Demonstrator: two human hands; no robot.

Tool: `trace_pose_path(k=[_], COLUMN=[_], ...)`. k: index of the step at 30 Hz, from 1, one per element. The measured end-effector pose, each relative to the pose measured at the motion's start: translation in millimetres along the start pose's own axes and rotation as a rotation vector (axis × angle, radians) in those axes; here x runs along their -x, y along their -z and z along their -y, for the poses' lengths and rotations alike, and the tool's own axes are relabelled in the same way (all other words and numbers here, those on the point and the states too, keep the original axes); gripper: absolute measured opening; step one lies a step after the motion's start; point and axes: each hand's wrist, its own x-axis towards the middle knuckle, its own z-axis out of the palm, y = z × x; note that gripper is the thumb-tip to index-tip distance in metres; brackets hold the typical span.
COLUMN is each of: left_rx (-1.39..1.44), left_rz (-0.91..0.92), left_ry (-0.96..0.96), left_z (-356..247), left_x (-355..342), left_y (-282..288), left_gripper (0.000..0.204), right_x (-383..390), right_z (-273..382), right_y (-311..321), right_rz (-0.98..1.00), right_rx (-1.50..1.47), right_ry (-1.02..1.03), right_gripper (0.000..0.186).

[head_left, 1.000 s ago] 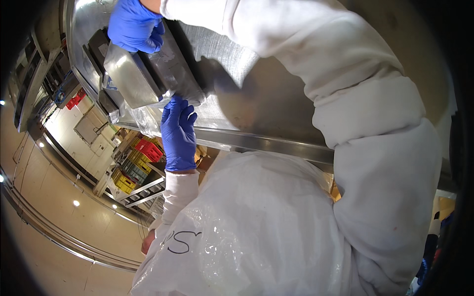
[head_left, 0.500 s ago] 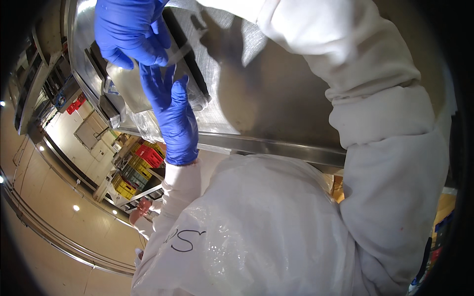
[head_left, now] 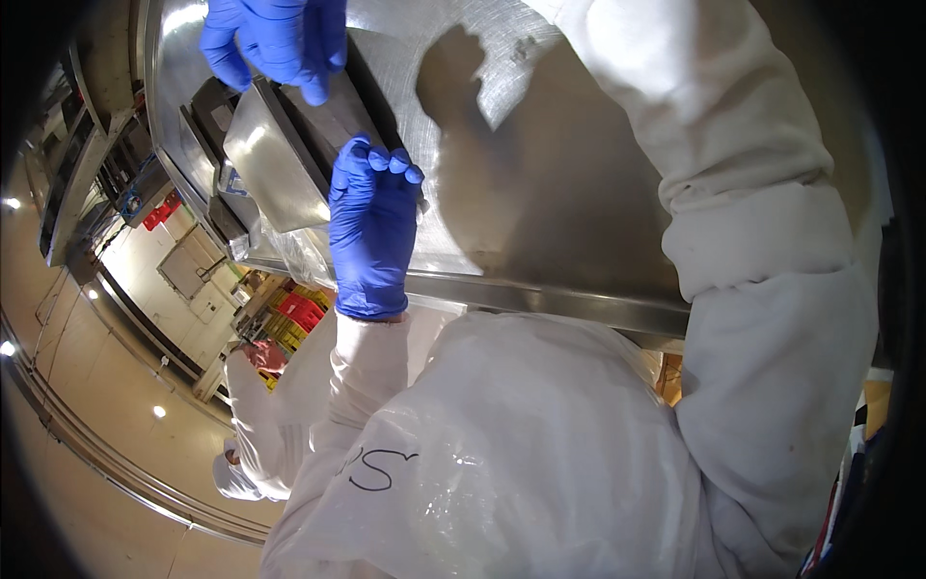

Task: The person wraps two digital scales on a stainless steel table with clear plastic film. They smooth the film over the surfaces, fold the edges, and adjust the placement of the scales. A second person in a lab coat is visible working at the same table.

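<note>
My left hand (head_left: 371, 236), in a blue glove, is beside the near right end of a dark, trough-like metal part (head_left: 323, 116). Its fingers are curled in with the tips showing; whatever may be inside them is hidden. My right hand (head_left: 280, 43), also blue-gloved, is over the far end of the part, partly cut off by the top edge. Its fingers hang down, spread apart, close to the upper edge of a shiny metal plate (head_left: 275, 164). Crumpled clear plastic film (head_left: 304, 256) lies at the plate's near end.
A steel work surface (head_left: 569, 193) with a raised rim (head_left: 540, 289) lies under the parts. White plastic covering (head_left: 540, 415) is over my front. At left, another person in a white sleeve (head_left: 256, 425) stands near red and yellow crates (head_left: 301, 311).
My hands have moved apart. The left has shifted right and its fingers have curled; the right has risen toward the top edge. More of the dark trough shows between them.
</note>
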Motion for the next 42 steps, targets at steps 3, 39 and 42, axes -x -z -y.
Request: trace_pose_path(k=[3, 39, 42], left_rx=[0.015, 0.41, 0.463], left_rz=[-0.074, -0.365, -0.6], left_ry=[0.068, 0.127, 0.145], left_z=[-0.8, 15.7, 3.2], left_x=[-3.8, 46.2, 51.6], left_y=[-0.6, 35.8, 48.4], left_gripper=[0.023, 0.016, 0.017], right_x=[0.5, -135.9, -140.9], right_z=[-3.4, 13.5, 18.5], right_y=[1.4, -23.3, -27.8], right_rz=[-0.009, -0.313, -0.261], right_rx=[0.003, 0.231, 0.377], right_ry=[-0.006, -0.108, -0.082], right_gripper=[0.021, 0.029, 0.034])
